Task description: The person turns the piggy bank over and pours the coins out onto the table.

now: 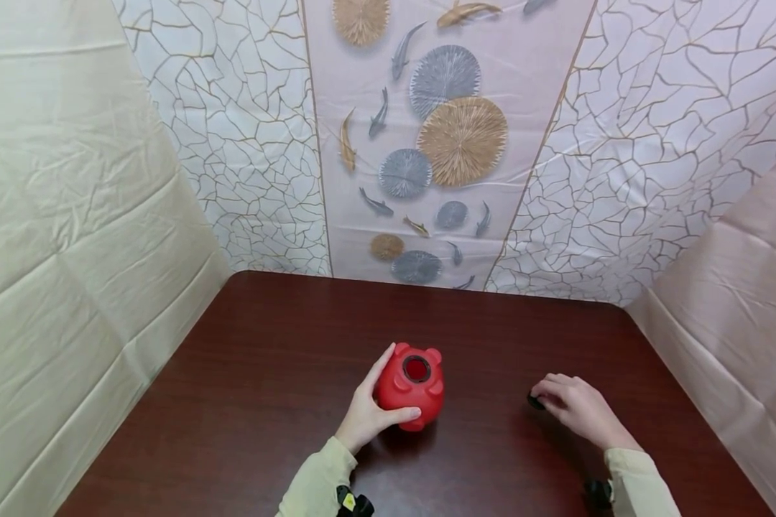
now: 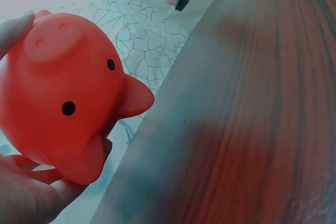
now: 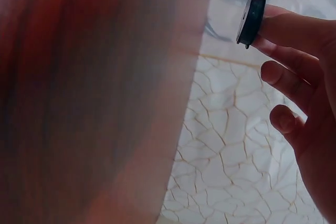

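A red piggy bank (image 1: 412, 402) is in my left hand (image 1: 370, 416), with the thumb on its near side and the fingers round its left side. Its round hole with a dark rim (image 1: 417, 369) faces up between the stubby feet. The left wrist view shows the pig's face (image 2: 63, 77), with its snout, two black eyes and ears turned toward the table. Off to the right, my right hand (image 1: 578, 408) pinches a round black plug (image 3: 251, 19) by its edge between thumb and fingers. The other fingers of that hand are loosely bent in the right wrist view.
Under both hands is a dark brown wooden table (image 1: 284, 359) with rounded far corners. A patterned cloth (image 1: 259, 143) hangs behind it, and plain pale cloths (image 1: 71, 215) flank it left and right. A black strap device (image 1: 354, 502) sits on the left wrist.
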